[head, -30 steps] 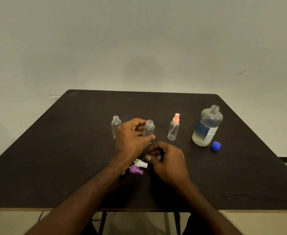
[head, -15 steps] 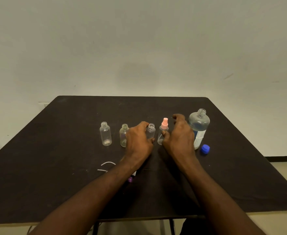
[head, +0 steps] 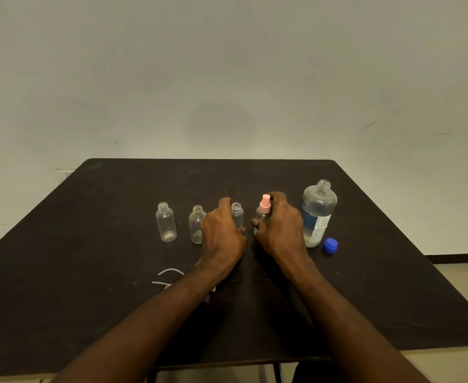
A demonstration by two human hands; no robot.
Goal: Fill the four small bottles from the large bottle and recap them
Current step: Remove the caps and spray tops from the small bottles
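I look down on a dark table (head: 89, 244) set against a pale wall. At its right stands the large bottle (head: 319, 214), uncapped, liquid low in its base, with its blue cap (head: 330, 245) lying just beside it on the near right, presumably set off ready for pouring. Four small bottles line up to its left. My right hand (head: 281, 230) curls round the pink-topped bottle (head: 263, 214), fingers behind its sprayer, thumb on the near side, likely steadying it to unscrew the last top. My left hand (head: 221, 233) wraps the third bottle (head: 237, 214), already open, touching it with thumb and fingers. Further left stand the second bottle (head: 197, 223) and the first bottle (head: 166, 222), both open and apparently empty. Near my left forearm lie thin white dip tubes (head: 169, 272) and a purple sprayer top (head: 207, 298), mostly hidden. No filling appears to have begun.
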